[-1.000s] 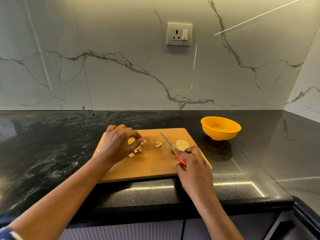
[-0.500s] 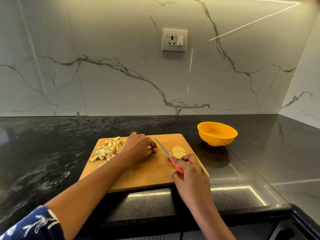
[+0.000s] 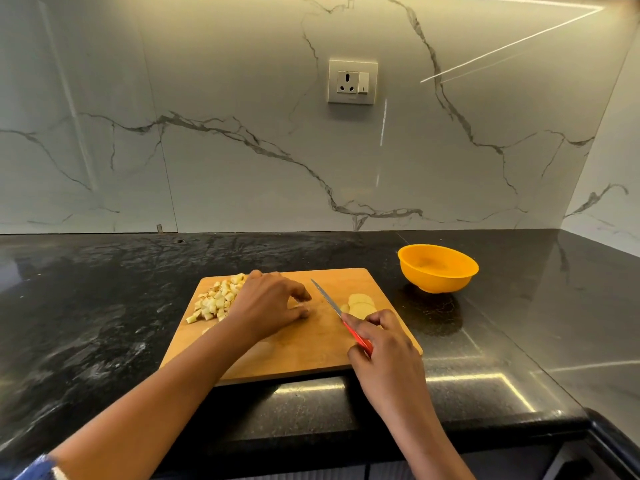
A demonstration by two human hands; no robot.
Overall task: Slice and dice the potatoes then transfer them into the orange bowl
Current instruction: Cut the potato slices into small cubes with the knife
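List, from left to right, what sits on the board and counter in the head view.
In order: diced potato pile → left hand → knife → potato slices → orange bowl. The right hand overlaps the knife and slices, so it is left out.
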